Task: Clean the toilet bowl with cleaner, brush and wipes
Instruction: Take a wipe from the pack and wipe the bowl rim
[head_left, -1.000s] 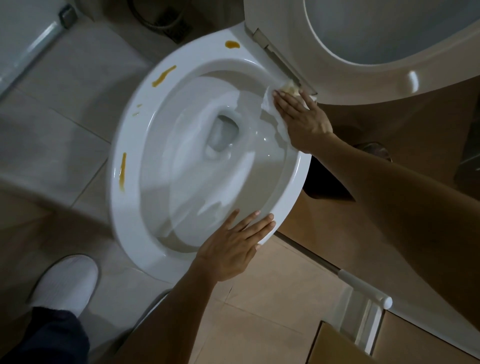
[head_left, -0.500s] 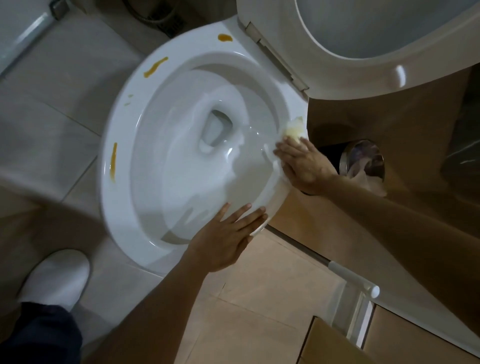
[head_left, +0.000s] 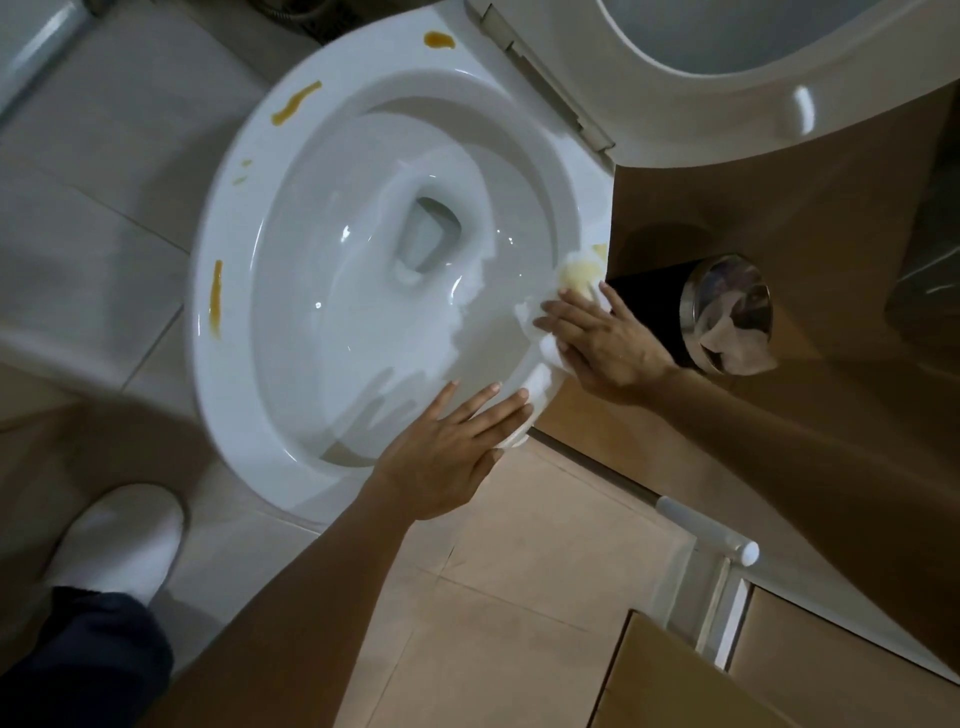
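Note:
The white toilet bowl (head_left: 223, 395) fills the middle, its seat and lid (head_left: 675, 119) raised at the top right. Orange-brown smears mark the rim: one at the left (head_left: 215, 299), one at the upper left (head_left: 296, 110), one at the back (head_left: 439, 39). My right hand (head_left: 608, 345) presses a white wipe (head_left: 576, 273), stained yellow, flat on the right side of the rim. My left hand (head_left: 452, 452) rests flat on the near right rim, fingers spread, holding nothing.
A round steel bin (head_left: 727, 312) with crumpled wipes inside stands right of the bowl. A white bar with a round end (head_left: 711, 530) and a cardboard box (head_left: 670, 680) are at the lower right. My white slipper (head_left: 119, 540) is on the tiled floor at the lower left.
My right hand has slid the wipe along the right rim from beside the seat hinge toward me. The wipe now shows a yellow stain. My left hand stays on the near rim.

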